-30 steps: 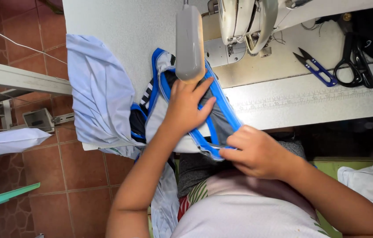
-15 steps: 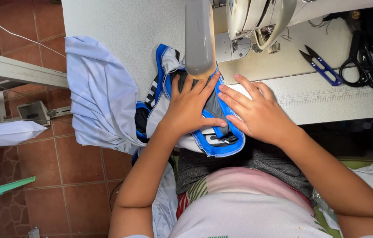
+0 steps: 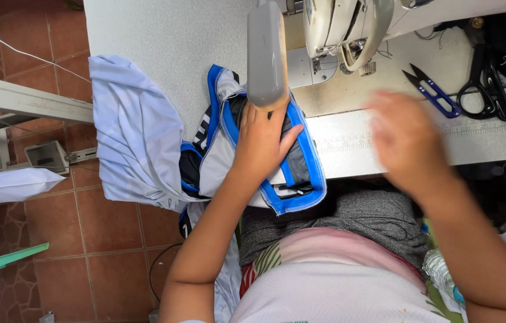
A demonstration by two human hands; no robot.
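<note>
Pressing down with my left hand (image 3: 263, 145), I keep my palm flat and fingers spread on the blue-trimmed garment (image 3: 300, 152), which lies bunched at the near edge of the sewing table (image 3: 163, 36) and spills over it toward my lap. My fingertips reach up to the grey tube-shaped part (image 3: 266, 54) that juts out just above them. To the outside of that hand, a pale blue cloth (image 3: 136, 137) hangs off the table's edge, touching the garment. My right hand (image 3: 405, 140) hovers above the table beside the garment, apart from it and holding nothing; it is blurred, and its fingers look loosely open. Just beyond that hand lie small blue-handled thread snips (image 3: 432, 93), and farther out a pair of black scissors (image 3: 498, 78). Between my two hands and a little ahead stands the white sewing machine (image 3: 336, 30), its foot over the metal plate.
</note>
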